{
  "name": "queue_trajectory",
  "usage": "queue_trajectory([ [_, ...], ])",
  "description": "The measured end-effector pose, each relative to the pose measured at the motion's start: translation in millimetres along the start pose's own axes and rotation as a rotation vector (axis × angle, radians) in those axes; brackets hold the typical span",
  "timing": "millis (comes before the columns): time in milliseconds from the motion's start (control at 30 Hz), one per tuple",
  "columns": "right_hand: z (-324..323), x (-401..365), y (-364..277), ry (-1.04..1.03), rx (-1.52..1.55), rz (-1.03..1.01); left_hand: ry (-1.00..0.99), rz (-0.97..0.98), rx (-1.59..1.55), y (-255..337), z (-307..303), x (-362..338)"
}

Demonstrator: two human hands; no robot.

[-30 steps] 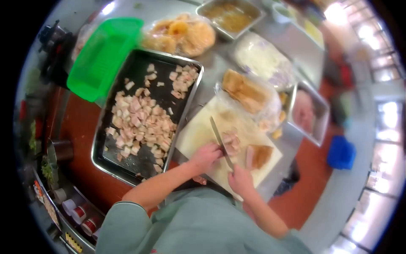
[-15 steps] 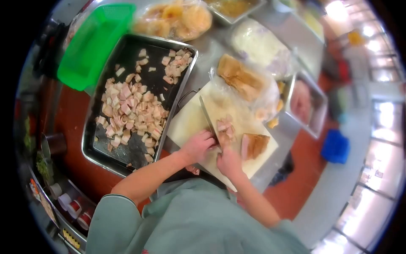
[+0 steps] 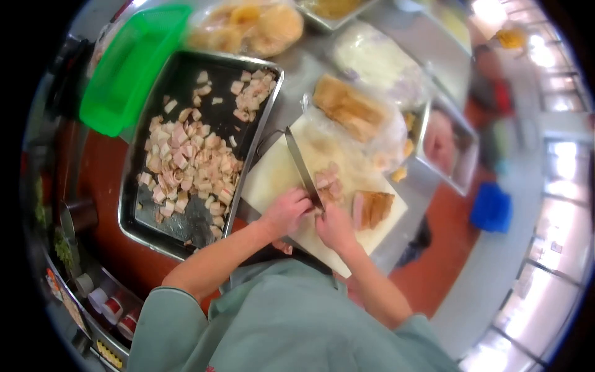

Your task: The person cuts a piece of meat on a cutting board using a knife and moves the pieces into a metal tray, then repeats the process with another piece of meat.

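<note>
My right hand (image 3: pixel 336 229) is wrapped round the handle of a kitchen knife (image 3: pixel 301 162), whose long blade points away across the white cutting board (image 3: pixel 269 177). Close against the blade's left side, my left hand (image 3: pixel 287 212) has its fingers curled; what lies under them is hidden. Several cut pieces of meat (image 3: pixel 328 181) lie just right of the blade. A browned, skin-on block of meat (image 3: pixel 373 209) rests further right on the board. At the board's far edge a bigger browned slab (image 3: pixel 349 106) lies on clear plastic.
Left of the board stands a dark metal tray (image 3: pixel 232 217) holding many diced meat pieces. Beyond it are a green plastic basket (image 3: pixel 102 111) and a bag of yellowish food (image 3: pixel 248 28). A wrapped pale bundle (image 3: pixel 378 59) and a metal pan (image 3: pixel 465 183) with meat are at right.
The knife blade has turned, so more of its flat face shows, and its tip sits slightly left. Both hands stay close together near the board's front. The whole view has shifted a little.
</note>
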State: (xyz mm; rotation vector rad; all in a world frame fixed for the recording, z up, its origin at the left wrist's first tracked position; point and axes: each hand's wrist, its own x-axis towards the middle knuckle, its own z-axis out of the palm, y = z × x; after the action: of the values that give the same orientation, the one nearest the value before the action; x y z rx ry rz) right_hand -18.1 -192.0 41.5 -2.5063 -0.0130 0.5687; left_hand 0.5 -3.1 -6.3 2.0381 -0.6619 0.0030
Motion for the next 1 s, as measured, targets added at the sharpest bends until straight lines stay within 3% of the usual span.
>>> queue_trajectory([
  [167,-45.4,-53.8,-16.2,-0.174,-0.022,0.113,0.053,-0.005,-0.007,-2.2,2.9,-3.3],
  [333,14.2,-15.8,-3.2,-0.073,-0.080,0.040,0.042,-0.008,-0.033,3.1,-0.9,-1.4],
  [433,-4.1,-2.8,-5.0,0.008,-0.003,-0.042,0.029,-0.017,0.002,-4.5,5.7,-5.4],
  [600,-49.2,-57.7,-19.7,-0.175,-0.028,0.090,-0.003,-0.043,0.007,3.2,-2.3,-7.7],
  [800,10.3,-3.2,-6.7,-0.123,-0.123,0.046,0.021,-0.033,-0.014,7.9,-6.8,2.1],
  [933,-12.0,-15.0,-7.7,-0.029,-0.032,-0.031,0.038,-0.008,0.000,4.6,-5.3,1.6],
  [1000,-32.7,-47.4,-13.3,-0.105,-0.031,0.021,0.039,-0.014,-0.007,3.8,-2.3,-3.4],
])
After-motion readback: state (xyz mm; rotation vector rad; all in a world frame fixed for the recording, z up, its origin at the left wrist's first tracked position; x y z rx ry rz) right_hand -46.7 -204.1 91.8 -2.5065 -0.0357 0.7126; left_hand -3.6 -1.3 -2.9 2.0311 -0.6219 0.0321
